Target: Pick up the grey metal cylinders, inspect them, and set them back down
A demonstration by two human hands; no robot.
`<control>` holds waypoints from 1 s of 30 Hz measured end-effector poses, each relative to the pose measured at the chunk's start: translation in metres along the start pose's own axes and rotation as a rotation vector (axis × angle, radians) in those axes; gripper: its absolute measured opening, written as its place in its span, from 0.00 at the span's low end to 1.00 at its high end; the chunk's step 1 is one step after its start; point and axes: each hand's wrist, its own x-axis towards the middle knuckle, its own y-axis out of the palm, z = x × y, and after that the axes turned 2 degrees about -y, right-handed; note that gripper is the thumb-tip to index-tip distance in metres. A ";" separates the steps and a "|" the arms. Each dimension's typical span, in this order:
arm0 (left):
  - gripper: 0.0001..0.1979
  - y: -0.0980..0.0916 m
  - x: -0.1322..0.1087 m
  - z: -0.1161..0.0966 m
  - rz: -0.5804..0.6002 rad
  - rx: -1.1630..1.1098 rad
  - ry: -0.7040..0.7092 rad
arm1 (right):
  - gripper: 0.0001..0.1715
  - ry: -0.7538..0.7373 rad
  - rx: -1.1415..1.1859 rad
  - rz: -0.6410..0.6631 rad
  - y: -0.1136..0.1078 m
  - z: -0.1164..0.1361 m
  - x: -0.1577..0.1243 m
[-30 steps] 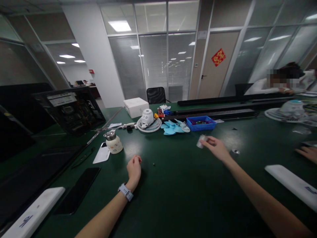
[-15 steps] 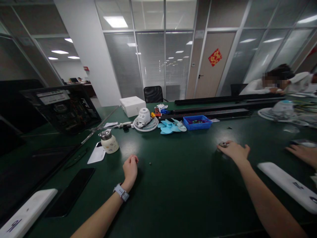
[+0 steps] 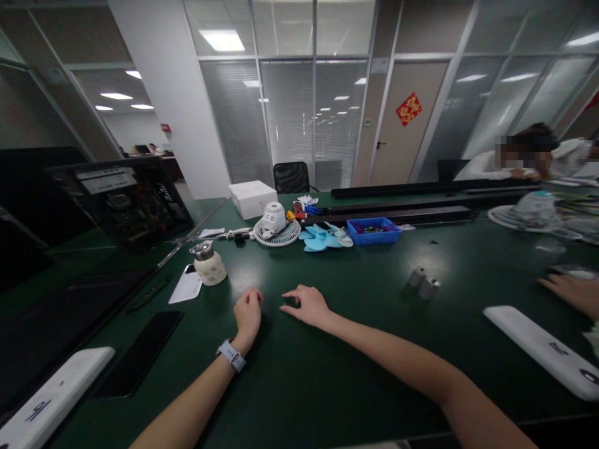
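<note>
My left hand (image 3: 248, 313) rests on the green table (image 3: 355, 349) as a loose fist, a watch on its wrist; whether it holds anything is hidden. My right hand (image 3: 306, 305) lies just to its right, fingers curved over a tiny dark part (image 3: 283, 305) at its fingertips. Two small silver cylinders (image 3: 423, 282) lie on the table further right, apart from both hands.
At the back stand a white fan motor on its grille (image 3: 276, 228), blue fan blades (image 3: 325, 237), a blue tray (image 3: 373, 230) and a white box (image 3: 252, 198). A small jar (image 3: 208, 264), phones and an open computer case (image 3: 126, 202) are left. Another person's hand (image 3: 568, 290) is right.
My right hand left the silver cylinders on the right and swept left to the tiny dark part beside my left hand. My left hand stayed put.
</note>
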 end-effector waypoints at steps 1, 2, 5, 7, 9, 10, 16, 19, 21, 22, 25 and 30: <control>0.14 0.000 0.000 0.000 0.000 0.001 0.007 | 0.20 0.009 -0.005 -0.015 0.007 0.002 0.004; 0.14 0.000 -0.001 0.000 -0.002 0.002 0.013 | 0.17 0.008 -0.006 -0.031 0.008 0.003 0.005; 0.14 0.000 -0.001 -0.001 -0.002 0.006 0.024 | 0.14 -0.031 0.014 -0.089 -0.016 -0.004 -0.002; 0.14 0.000 -0.001 -0.002 0.006 0.007 0.016 | 0.15 -0.024 -0.001 -0.187 -0.053 -0.025 -0.017; 0.14 0.001 -0.001 -0.003 0.015 0.007 0.002 | 0.17 0.053 -0.093 -0.336 -0.100 -0.059 -0.038; 0.14 0.001 -0.001 -0.003 0.017 0.008 -0.003 | 0.18 0.104 -0.156 -0.412 -0.123 -0.079 -0.052; 0.13 0.001 -0.001 -0.004 0.022 0.019 -0.013 | 0.24 0.626 -0.362 -0.622 -0.195 -0.194 -0.137; 0.13 0.002 0.000 -0.002 0.027 0.019 -0.011 | 0.25 0.776 -0.313 -0.541 -0.189 -0.220 -0.153; 0.13 0.002 0.000 0.000 0.025 0.020 -0.009 | 0.25 0.807 -0.287 -0.520 -0.184 -0.226 -0.151; 0.13 0.002 0.001 0.000 0.023 0.020 -0.007 | 0.26 0.800 -0.282 -0.522 -0.183 -0.226 -0.148; 0.13 0.002 0.001 0.001 0.018 0.020 -0.006 | 0.25 0.783 -0.295 -0.512 -0.183 -0.222 -0.139; 0.13 0.002 0.001 0.001 0.014 0.018 -0.008 | 0.22 0.802 -0.308 -0.480 -0.184 -0.221 -0.135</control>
